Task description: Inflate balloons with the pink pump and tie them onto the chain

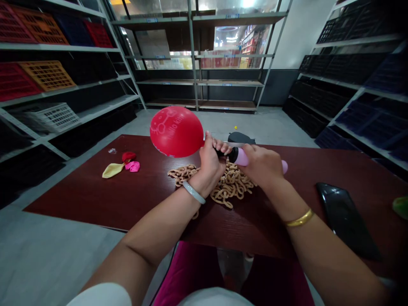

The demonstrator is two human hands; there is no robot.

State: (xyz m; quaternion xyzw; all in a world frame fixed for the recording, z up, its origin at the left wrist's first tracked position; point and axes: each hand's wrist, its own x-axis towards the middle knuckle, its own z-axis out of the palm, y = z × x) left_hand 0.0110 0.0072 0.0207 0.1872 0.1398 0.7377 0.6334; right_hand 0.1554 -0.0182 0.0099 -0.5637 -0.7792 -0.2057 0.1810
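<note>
A red balloon [177, 131], inflated and printed with pale lettering, points left from my left hand [212, 155]. The fingers of that hand are closed around the balloon's neck and the black end of a hand pump. My right hand [263, 163] is wrapped round the lilac body of the balloon pump [241, 157], which lies roughly level; its rounded end shows past my knuckles. Below both hands a heap of tan, ring-like pieces linked or piled together [234, 182] rests on the dark red table [153, 204]. How the neck sits on the nozzle is hidden by my fingers.
Left on the table lie limp balloons: a cream one [113, 170], a dark red one [128, 157] and a pink one [132, 166]. A black glossy slab [346, 216] lies at right, near a green object [400, 207]. Shelves with crates [51, 117] surround the table.
</note>
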